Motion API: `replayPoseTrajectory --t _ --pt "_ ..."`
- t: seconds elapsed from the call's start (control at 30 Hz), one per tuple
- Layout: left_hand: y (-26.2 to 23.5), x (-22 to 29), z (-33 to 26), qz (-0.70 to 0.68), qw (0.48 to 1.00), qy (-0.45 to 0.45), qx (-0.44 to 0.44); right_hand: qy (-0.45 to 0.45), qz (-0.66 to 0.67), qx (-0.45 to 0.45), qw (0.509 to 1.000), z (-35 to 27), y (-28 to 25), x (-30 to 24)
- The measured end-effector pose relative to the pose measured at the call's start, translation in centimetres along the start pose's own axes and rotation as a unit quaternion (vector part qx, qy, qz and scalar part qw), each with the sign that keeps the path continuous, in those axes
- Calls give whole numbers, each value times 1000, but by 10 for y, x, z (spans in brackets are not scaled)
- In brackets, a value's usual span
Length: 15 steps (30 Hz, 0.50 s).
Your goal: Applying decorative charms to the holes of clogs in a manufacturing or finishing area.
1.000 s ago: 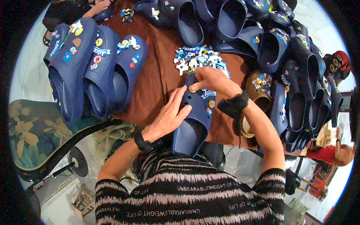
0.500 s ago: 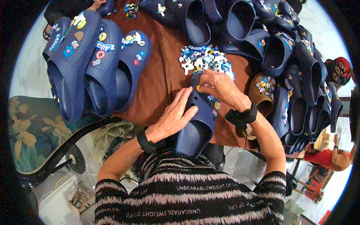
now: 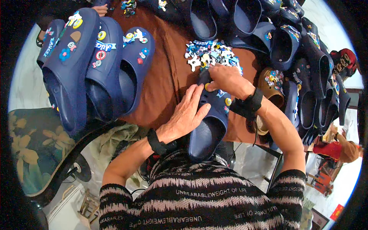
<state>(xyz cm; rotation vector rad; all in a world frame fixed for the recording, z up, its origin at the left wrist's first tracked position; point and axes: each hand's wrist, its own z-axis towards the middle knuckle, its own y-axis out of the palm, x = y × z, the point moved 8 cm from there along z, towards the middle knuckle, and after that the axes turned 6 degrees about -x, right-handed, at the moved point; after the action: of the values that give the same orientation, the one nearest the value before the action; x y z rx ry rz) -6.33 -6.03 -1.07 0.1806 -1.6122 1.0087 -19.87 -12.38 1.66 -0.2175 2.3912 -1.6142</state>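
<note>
A navy blue clog lies in front of me on a brown table, heel toward my chest. My left hand rests flat on its left side and holds it steady. My right hand presses down on the toe of the clog, fingers bent over a small charm; a few coloured charms sit on the upper beside it. Just beyond the toe lies a heap of small coloured charms. Both wrists wear black bands.
Three decorated navy clogs lean at the left edge of the table. Several more navy clogs crowd the back and right side, with one tan clog among them. A green floral chair stands at lower left.
The view has shifted slightly, so the clog and hands sit lower in frame. My right hand stays pressing on the toe; my left hand keeps its hold on the clog.
</note>
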Motion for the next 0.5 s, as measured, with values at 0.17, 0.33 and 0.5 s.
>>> replayPoseTrajectory --t 0.17,0.33,0.5 --pt "3 1 -2 -32 999 -21 -8 -19 183 -61 981 6 16 39" --pt "-4 15 -14 -48 998 -23 29 11 231 54 971 23 5 80" --pt "-4 19 -14 -21 998 -50 29 -66 136 198 969 47 3 75"
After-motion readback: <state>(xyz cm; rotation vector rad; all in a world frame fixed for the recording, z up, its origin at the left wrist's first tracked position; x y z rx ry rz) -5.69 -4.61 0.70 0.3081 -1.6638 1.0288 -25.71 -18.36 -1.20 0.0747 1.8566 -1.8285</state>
